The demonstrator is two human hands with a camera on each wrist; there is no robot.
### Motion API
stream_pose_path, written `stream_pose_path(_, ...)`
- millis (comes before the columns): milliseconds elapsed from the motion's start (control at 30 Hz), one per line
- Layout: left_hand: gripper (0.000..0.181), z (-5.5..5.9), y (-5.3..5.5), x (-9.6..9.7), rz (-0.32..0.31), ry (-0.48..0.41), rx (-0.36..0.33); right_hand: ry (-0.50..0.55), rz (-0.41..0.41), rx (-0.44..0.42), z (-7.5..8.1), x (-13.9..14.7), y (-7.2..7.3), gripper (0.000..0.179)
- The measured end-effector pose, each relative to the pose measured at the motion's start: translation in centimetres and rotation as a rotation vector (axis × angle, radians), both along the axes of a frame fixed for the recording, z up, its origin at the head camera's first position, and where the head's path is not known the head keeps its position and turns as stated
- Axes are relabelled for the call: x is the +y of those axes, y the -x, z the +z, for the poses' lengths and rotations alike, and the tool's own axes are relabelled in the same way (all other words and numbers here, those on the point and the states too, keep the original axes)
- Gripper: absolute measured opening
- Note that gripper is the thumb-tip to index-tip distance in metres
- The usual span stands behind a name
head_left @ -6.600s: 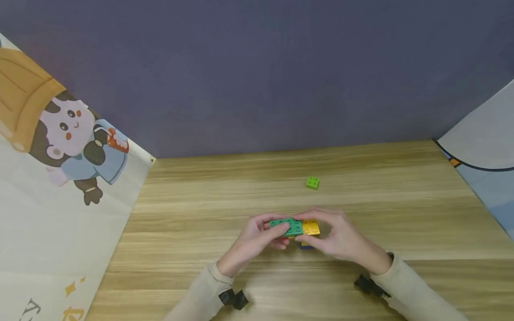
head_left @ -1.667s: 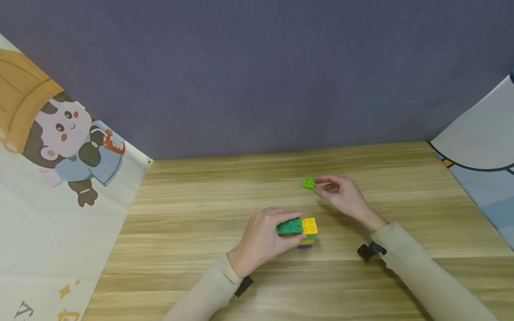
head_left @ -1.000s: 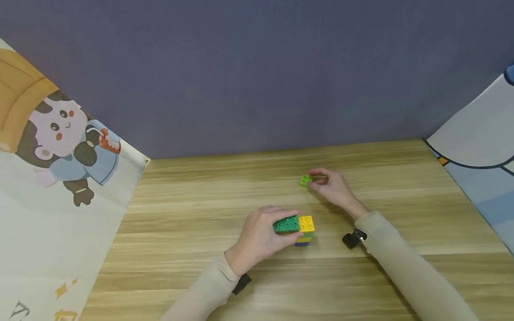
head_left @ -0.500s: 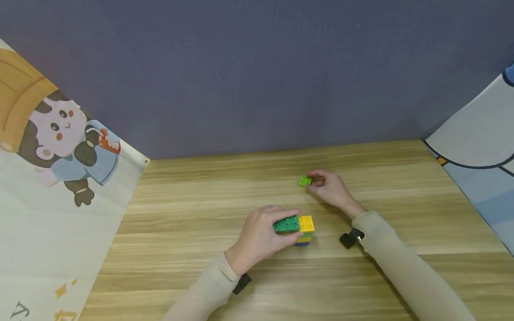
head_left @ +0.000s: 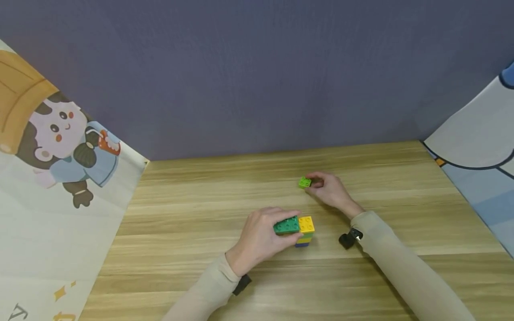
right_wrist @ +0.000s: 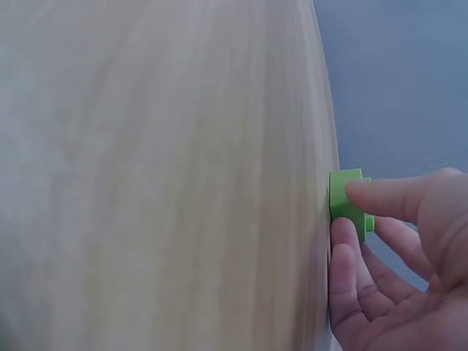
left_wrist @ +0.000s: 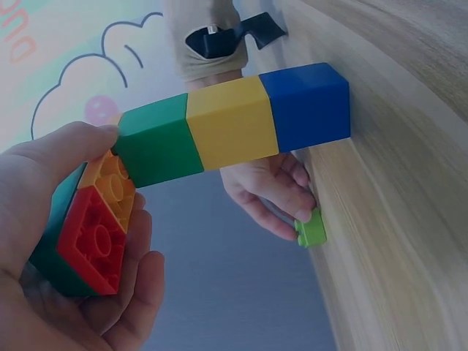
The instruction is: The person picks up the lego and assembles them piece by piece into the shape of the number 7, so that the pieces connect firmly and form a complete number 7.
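My left hand (head_left: 261,236) grips the top of a toy brick build from the left. Its top shows a dark green brick (head_left: 287,225) beside a yellow brick (head_left: 306,224). In the left wrist view a column of green (left_wrist: 159,141), yellow (left_wrist: 232,124) and blue (left_wrist: 307,106) bricks reaches down to the table. A red brick (left_wrist: 93,241) and an orange one (left_wrist: 111,183) sit under the gripped end. Farther back, my right hand (head_left: 330,191) pinches a light green four-stud brick (right_wrist: 346,197) between thumb and fingers. That brick rests on the table.
The wooden table (head_left: 192,191) ends at a dark grey-blue wall (head_left: 257,80) behind. A white panel with a cartoon figure (head_left: 66,133) stands on the left, and another printed panel (head_left: 474,133) on the right. Black cameras are strapped to both wrists.
Since the earliest frame, my right hand has left the build and moved back to the light green brick, now pinched. My left hand has shifted its hold on the build. The last half second shows little movement.
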State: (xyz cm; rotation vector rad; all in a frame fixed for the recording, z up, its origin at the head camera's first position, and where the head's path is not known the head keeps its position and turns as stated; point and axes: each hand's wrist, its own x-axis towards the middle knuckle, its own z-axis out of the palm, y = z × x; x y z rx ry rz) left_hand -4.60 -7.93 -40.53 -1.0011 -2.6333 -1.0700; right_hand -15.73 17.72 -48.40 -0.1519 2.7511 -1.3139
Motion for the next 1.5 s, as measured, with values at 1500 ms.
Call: stream_pose_path(1500, 0.047, 0.3, 1.5, 0.3, 0.046, 0.069, 0.002, 0.232, 0.061, 0.098, 4.9, 0.3, -5.2, 0.041)
